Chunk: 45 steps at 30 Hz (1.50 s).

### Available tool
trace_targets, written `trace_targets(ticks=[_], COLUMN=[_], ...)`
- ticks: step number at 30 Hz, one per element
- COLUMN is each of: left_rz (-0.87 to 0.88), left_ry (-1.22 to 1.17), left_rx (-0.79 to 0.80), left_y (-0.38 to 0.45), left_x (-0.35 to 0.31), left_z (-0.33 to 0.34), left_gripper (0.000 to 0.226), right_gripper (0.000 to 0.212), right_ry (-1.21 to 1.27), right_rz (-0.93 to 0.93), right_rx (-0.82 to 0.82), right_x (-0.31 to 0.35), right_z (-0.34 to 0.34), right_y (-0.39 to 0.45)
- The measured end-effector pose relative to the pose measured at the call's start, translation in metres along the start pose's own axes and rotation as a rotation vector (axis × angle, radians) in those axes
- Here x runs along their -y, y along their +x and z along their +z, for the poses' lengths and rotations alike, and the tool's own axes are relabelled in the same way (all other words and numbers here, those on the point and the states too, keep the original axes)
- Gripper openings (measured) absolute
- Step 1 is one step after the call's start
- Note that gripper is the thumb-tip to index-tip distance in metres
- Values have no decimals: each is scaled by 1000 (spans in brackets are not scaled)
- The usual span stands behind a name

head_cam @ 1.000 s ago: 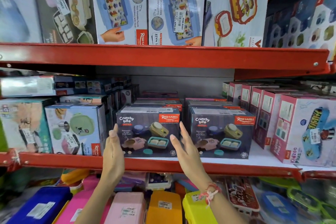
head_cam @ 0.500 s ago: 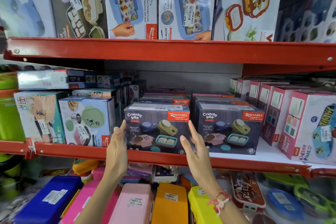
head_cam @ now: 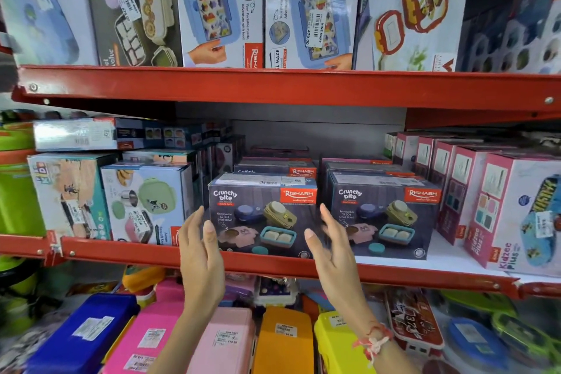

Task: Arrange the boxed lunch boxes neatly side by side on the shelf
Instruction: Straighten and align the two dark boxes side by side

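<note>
The landmark was the left Crunchy Bite box [head_cam: 263, 215], which stood at the front edge of the red shelf [head_cam: 273, 267]. Far to the left of it stood a green-lunchbox box [head_cam: 145, 203], with a gap between them. The left hand [head_cam: 200, 252] was at the left side of the box, fingers stretched and spread, the thumb lying on the front face near the lower left corner; it did not clamp the box. The right hand [head_cam: 334, 249] was at the right side of the box, also spread flat, and whether it touched I could not tell. Just beside the box, on the right, stood a second Crunchy Bite box [head_cam: 382, 215], with a narrow gap. Further right was a pink Kidzee box [head_cam: 516, 215].
</note>
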State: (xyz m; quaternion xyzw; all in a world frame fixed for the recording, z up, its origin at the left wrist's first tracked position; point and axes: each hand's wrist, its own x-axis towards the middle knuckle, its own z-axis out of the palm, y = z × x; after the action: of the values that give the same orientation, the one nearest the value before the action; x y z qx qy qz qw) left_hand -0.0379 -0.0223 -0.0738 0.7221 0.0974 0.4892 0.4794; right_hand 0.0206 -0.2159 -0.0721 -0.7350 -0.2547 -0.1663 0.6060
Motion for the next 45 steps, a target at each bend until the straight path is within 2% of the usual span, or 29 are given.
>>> trace_targets(ticks=[3, 7, 10, 14, 18, 20, 23, 27, 38, 45], left_rz=[129, 206, 234, 174, 24, -36, -135, -176, -171, -160], left_ry=[-83, -155, -192, -252, -240, -240, -250, -241, -262, -251], left_rx=[-64, 228, 403, 495, 475, 510, 547, 598, 536, 549], left_y=[-12, -39, -62, -75, -74, -73, -71, -72, -84, -92], left_x=[-18, -47, -59, -64, -67, -71, -76, -78, -81, -85], left_z=[17, 58, 89, 115, 129, 136, 145, 147, 130, 124], left_gripper=[34, 25, 27, 36, 53, 63, 72, 76, 68, 66], right_gripper=[44, 39, 35, 21, 26, 35, 51, 54, 52, 58], right_ry=[-17, -21, -53, -68, -106, -105, -97, -19, -5, -8], right_rz=[-49, -86, -99, -73, -10, 57, 144, 166, 165, 167], right_rx=[-87, -268, -397, -531, -594, -574, -458, -360, -355, -385], right_x=[-5, -18, -30, -45, -53, -54, -54, -54, -43, -38], right_z=[-22, -55, -78, -106, -131, -140, -150, -155, -164, -164], right_y=[1, 1, 2, 8, 15, 21, 29, 30, 4, -5])
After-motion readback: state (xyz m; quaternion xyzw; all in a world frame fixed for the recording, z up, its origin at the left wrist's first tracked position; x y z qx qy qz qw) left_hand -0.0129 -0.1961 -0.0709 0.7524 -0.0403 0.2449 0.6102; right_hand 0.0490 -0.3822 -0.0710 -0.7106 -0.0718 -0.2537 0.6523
